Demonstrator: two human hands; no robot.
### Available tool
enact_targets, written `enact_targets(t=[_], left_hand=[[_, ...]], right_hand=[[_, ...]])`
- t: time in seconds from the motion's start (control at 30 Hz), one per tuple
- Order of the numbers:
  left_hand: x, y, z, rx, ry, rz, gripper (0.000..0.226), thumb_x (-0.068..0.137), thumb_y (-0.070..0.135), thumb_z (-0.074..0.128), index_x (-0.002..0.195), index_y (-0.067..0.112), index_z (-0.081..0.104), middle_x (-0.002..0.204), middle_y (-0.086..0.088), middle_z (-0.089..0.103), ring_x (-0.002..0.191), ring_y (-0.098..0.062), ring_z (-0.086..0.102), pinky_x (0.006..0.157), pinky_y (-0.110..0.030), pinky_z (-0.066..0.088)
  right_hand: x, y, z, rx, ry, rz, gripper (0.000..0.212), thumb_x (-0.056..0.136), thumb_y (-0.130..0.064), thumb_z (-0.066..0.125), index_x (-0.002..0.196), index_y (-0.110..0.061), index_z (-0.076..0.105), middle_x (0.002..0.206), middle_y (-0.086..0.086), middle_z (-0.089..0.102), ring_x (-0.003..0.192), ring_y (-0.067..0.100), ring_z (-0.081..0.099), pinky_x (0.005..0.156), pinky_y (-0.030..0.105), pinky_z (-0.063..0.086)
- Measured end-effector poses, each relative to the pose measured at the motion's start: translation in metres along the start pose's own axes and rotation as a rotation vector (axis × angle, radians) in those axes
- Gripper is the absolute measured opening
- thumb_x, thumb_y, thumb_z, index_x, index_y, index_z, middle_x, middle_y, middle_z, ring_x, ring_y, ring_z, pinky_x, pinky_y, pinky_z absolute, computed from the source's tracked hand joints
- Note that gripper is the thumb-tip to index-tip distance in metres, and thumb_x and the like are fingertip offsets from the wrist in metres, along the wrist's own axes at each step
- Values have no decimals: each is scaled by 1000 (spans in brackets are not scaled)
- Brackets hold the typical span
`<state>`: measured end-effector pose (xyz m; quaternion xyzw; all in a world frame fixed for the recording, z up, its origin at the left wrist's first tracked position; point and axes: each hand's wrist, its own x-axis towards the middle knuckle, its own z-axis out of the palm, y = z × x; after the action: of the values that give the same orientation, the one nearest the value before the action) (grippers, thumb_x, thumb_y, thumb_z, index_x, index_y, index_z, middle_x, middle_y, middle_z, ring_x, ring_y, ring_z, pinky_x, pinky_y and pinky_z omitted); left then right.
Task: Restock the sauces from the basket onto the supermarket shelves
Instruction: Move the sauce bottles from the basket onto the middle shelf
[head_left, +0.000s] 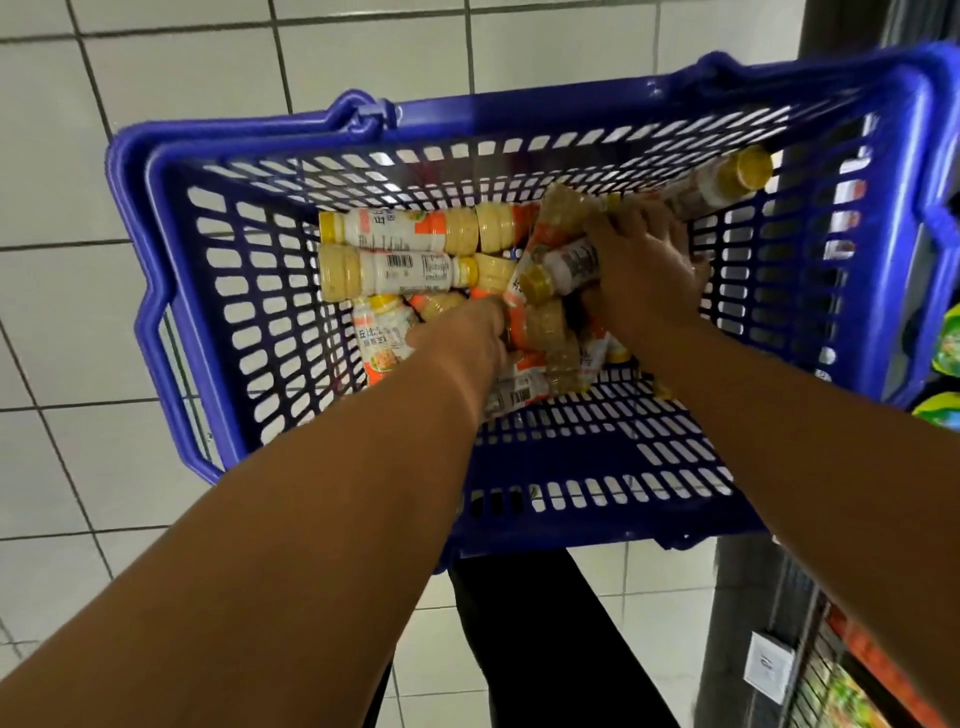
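A blue basket (519, 106) fills the middle of the frame, with sauce bottles (395, 270) heaped on its bottom. Right of centre, the right hand (644, 270) seems to curl round a yellow-capped bottle (566, 267) on top of the heap. The left hand (467, 338) reaches among the bottles at centre. Its fingers are hidden, so its grip cannot be told. Shelves (841, 660) show at the lower right edge.

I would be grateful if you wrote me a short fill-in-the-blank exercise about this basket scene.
1. The sauce bottles lie in a basket coloured ____.
2. The right hand grips a bottle whose cap is ____.
3. Beneath the basket is a floor of white ____.

Missing words: blue; yellow; tiles.
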<state>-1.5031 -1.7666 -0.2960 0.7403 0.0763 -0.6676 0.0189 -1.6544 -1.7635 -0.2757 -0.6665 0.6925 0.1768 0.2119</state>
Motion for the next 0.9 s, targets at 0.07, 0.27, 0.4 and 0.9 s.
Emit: enact_targets(t=[0.07, 0.27, 0.4, 0.9], left_hand=[[-8, -2, 0, -52, 1, -8, 35, 101, 32, 56, 128, 11, 59, 87, -10, 68, 68, -20, 65, 40, -27, 53], [-24, -20, -28, -130, 123, 36, 98, 76, 35, 85, 149, 12, 24, 123, -17, 61, 97, -36, 69, 73, -61, 58], [-45, -32, -48, -96, -4, 75, 37, 81, 18, 80, 106, 8, 55, 98, -14, 69, 75, -27, 72, 49, -45, 59], [-210, -11, -69, 121, -349, 390, 39, 87, 15, 70, 123, 18, 54, 103, -13, 71, 80, -24, 71, 63, -37, 58]], right_hand=[[-2, 2, -3, -18, 24, -50, 72, 74, -24, 79, 139, -17, 48, 139, 17, 51, 132, 46, 39, 101, 64, 38], [-17, 17, -17, 30, -43, -242, 61, 83, -29, 73, 137, -10, 52, 143, 16, 51, 135, 41, 40, 111, 56, 27], [-39, 17, -35, 120, -52, -298, 59, 80, -24, 78, 132, -5, 58, 138, 18, 55, 129, 43, 45, 107, 57, 33], [-161, -33, -140, 1496, 26, 313, 23, 81, -33, 61, 104, -34, 62, 80, -13, 69, 72, 4, 66, 62, 22, 54]])
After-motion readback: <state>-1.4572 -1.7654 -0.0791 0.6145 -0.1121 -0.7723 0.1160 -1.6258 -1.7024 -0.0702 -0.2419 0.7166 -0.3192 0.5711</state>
